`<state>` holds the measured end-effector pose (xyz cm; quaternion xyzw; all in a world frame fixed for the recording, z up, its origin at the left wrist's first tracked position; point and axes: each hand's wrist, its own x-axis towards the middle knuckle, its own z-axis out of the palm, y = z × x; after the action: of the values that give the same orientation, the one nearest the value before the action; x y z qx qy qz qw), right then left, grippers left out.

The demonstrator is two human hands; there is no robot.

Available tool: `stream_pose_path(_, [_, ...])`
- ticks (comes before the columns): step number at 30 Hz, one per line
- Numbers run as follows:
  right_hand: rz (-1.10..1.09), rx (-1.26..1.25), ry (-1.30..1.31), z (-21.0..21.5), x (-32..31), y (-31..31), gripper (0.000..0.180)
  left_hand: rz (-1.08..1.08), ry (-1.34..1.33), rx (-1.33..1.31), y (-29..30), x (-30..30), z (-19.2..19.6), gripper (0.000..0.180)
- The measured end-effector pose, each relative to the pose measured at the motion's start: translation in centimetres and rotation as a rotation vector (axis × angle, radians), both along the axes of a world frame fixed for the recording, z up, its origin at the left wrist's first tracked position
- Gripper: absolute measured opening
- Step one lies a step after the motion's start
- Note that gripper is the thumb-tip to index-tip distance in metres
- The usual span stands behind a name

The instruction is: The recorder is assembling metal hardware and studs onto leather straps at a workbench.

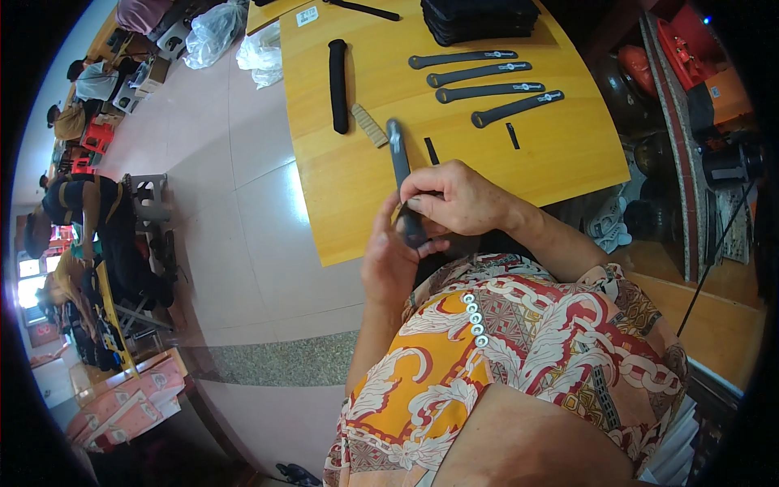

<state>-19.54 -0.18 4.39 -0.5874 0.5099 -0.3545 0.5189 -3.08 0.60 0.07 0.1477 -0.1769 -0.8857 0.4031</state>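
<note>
A dark grey strap (398, 150) with a rounded end and pale print is held over the near edge of the yellow table (324, 195). My left hand (385, 252) has its fingers curled around the strap's lower part. From the right, my right hand (458, 199) pinches at the same strap with thumb and fingertips; whether a small piece is also in that pinch is hidden. Just beyond my hands lie two short black strips, one near the right knuckles (431, 151) and another black strip (512, 136) farther right.
Several similar straps (517, 108) lie in a row at the far right, below a black stack (479, 20). A long black bar (338, 85) and a tan ridged piece (369, 126) are at left. Plastic bags (215, 36) sit on the floor; people work at far left.
</note>
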Motion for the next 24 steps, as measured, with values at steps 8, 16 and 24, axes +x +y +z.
stream_pose_path(8, [-0.093, -0.208, 0.011, -0.4, 0.6, 0.5, 0.005, 0.039, -0.102, -0.064, -1.7, -0.3, -1.5, 0.077])
stream_pose_path(16, [-0.105, -0.517, 0.191, -0.3, 0.5, 0.0, 0.011, 0.105, -0.092, -0.136, -1.9, -1.0, -0.8, 0.080])
stream_pose_path(24, [-0.731, -0.663, 0.357, -2.8, -1.5, -5.9, 0.007, -0.050, -0.406, -0.257, 0.4, -0.2, 0.2, 0.073])
